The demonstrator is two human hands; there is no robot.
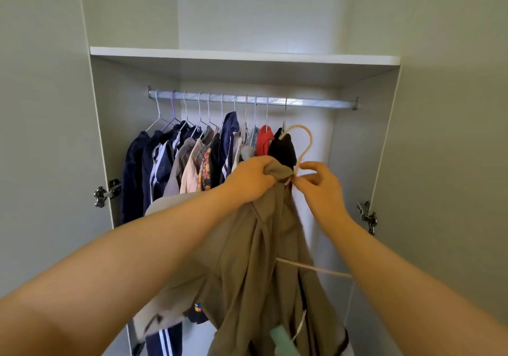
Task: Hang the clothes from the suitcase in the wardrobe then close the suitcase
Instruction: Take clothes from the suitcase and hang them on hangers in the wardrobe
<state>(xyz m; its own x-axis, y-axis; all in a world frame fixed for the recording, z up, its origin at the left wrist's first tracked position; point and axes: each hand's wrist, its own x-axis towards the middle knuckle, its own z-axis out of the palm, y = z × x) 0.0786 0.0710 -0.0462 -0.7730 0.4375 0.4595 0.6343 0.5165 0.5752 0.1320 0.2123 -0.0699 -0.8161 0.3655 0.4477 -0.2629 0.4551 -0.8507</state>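
Observation:
An olive-brown garment [264, 267] hangs in front of me on a cream hanger [307, 146], whose hook curves up below the wardrobe rail [316, 102]. My left hand [251, 177] grips the bunched collar of the garment. Just to its right, my right hand [320, 184] pinches the hanger's neck under the hook. The hook is below the rail and not on it. The suitcase is out of view.
Several garments on wire hangers fill the rail's left and middle: navy striped jackets [154, 163], a beige top [189, 168], a red one [264, 140], a black one [283, 149]. The rail's right end is bare. A white shelf [244, 56] spans above. Door hinges [105, 192] [368, 217] sit at both sides.

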